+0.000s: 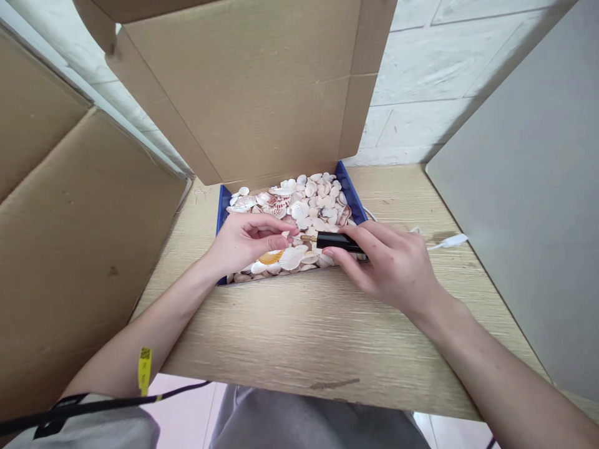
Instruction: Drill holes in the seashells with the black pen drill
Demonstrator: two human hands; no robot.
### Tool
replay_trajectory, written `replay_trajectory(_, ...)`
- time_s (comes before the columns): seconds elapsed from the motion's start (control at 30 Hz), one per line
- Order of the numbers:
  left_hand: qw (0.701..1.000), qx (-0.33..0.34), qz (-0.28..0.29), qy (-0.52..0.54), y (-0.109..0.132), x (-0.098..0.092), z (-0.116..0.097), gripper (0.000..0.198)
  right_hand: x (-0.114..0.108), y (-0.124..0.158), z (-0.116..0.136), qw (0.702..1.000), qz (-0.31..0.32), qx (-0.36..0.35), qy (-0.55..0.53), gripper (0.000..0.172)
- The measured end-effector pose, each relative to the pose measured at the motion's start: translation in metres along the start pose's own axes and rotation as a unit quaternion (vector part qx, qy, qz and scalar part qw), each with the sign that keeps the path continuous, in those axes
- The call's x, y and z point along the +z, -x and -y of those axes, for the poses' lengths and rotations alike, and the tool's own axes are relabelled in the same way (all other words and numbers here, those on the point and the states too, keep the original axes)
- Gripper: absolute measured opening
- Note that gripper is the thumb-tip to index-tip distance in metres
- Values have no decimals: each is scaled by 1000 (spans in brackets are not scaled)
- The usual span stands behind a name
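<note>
My right hand (390, 259) is wrapped round a black mini drill (334, 241), whose brass chuck and thin bit point left. Pinched between the thumb and fingers of my left hand (250, 240) is a small white seashell (286, 234). The drill's tip is close to this shell; whether they touch I cannot tell. Both hands are above a blue-sided cardboard box (352, 192) filled with seashells (322, 202), mostly white and pinkish. Just below my fingers lie an orange-yellow shell (271, 257) and a ribbed white scallop shell (292, 257).
The box's cardboard lid (243, 93) stands raised at the back. Cardboard (70, 249) walls the left side, and a grey panel (524, 187) the right. A white cable with a plug (453, 241) lies on the wooden table (281, 337). A black cord (107, 402) crosses at lower left.
</note>
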State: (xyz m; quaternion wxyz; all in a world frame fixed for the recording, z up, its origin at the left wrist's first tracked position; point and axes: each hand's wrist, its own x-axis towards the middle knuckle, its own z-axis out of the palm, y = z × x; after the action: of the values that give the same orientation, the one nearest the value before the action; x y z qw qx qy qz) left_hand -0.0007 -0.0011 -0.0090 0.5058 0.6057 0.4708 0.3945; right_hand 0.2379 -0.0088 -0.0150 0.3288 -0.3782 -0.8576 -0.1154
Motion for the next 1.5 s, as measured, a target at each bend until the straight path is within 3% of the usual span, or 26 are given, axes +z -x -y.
replay_trajectory(0.3,999,12,-28,14,1,3,-2,18,1,0,2,1000,4,19,-17,24)
replay_trajectory(0.53,1000,-18,-10,-1,1,4,-6,19,-6,-3,-1,996,-63,-56,7,30)
replay_trajectory(0.7,1000,-16,2,-5,0,2,-4,18,-7,-3,-1,995,-78,-68,14,31)
replay_trajectory(1.17,998,35,9,-56,2,6,-7,19,7,1,13,999,4,-29,-37,29)
replay_trajectory(1.33,998,55,20,-34,2,4,-5,23,7,1,13,997,71,10,-33,33)
replay_trajectory(1.5,998,64,24,-11,3,1,-5,18,6,0,11,998,44,0,-38,29)
